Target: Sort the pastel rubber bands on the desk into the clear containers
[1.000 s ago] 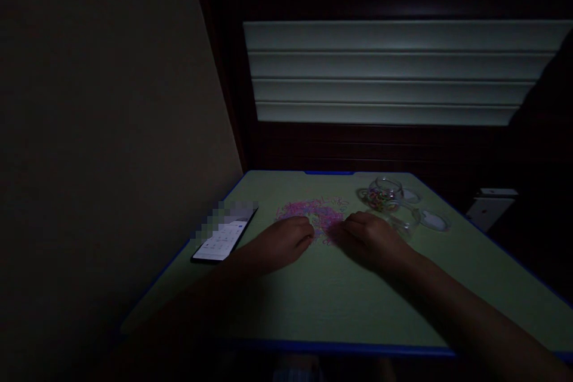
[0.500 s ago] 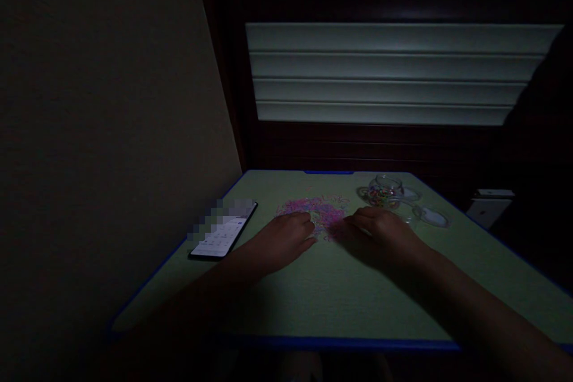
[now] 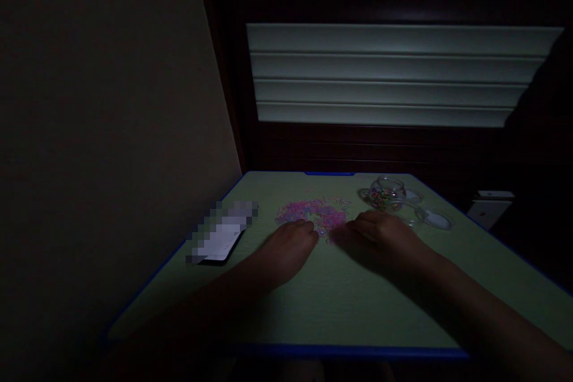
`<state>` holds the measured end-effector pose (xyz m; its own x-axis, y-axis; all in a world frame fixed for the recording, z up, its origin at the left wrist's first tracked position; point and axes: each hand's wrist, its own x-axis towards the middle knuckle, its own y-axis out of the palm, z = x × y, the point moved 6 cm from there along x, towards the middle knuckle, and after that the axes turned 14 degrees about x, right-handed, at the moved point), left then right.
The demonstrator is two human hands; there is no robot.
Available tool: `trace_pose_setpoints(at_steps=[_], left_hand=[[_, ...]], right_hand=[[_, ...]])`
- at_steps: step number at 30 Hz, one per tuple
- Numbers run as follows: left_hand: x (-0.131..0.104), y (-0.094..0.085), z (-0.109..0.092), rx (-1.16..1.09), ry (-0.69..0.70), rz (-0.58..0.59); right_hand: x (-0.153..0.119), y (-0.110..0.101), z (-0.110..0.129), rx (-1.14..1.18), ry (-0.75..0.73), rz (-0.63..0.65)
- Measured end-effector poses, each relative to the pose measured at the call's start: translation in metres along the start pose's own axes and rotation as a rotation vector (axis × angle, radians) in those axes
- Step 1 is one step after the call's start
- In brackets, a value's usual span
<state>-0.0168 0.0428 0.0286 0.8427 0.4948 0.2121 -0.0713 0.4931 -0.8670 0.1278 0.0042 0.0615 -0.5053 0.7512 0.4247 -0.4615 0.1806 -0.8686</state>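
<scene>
Because the light is dim, the loose pile of pink and purple elastic bands [image 3: 333, 215] reads mainly as one low spread, lying just beyond the left hand [image 3: 290, 250] and ahead of and to the left of the right hand [image 3: 389, 239]. Its longer axis runs sideways, roughly along the line from one hand to the other, with a thinner patch near its middle, ahead of the left fingertips. The right hand's fingertips are at the pile's right end; the left hand sits close against its near edge, so neither is clearly nearer. Both hands are curled, thumbs near forefingers, but I cannot tell whether either pinches a band. Past the right hand on the surface [image 3: 344, 304] stands a clear jar of coloured bands [image 3: 385, 196]; outward of the left hand lies a phone [image 3: 228, 239].
</scene>
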Motion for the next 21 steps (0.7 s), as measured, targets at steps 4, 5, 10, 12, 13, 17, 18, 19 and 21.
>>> trace_pose_setpoints(at_steps=[4, 5, 10, 12, 13, 17, 18, 19, 21], left_hand=[[0.000, -0.005, 0.002, -0.003, -0.024, 0.007], [0.000, -0.007, 0.003, -0.001, -0.032, 0.005], [0.001, -0.015, 0.004, 0.000, -0.042, -0.009], [0.001, -0.016, 0.004, 0.000, -0.043, -0.020], [0.001, -0.017, 0.004, -0.002, -0.045, -0.032], [0.001, -0.021, 0.003, -0.014, -0.060, -0.084], [0.001, -0.022, 0.002, -0.021, -0.060, -0.090], [0.001, -0.023, 0.001, -0.031, -0.058, -0.097], [0.002, -0.025, -0.001, -0.057, -0.046, -0.120]], right_hand=[[0.000, -0.001, 0.001, 0.000, -0.014, -0.001], [0.000, -0.001, 0.001, 0.000, -0.011, 0.003], [0.000, 0.000, -0.002, -0.019, 0.005, 0.015], [0.000, 0.000, -0.002, -0.024, 0.000, 0.021], [0.000, 0.000, -0.001, -0.023, -0.004, 0.022], [0.001, 0.000, 0.003, -0.026, -0.026, 0.007], [0.002, 0.000, 0.005, -0.026, -0.036, 0.006], [0.002, 0.000, 0.006, -0.025, -0.043, 0.003], [0.002, 0.000, 0.008, -0.012, -0.049, -0.006]])
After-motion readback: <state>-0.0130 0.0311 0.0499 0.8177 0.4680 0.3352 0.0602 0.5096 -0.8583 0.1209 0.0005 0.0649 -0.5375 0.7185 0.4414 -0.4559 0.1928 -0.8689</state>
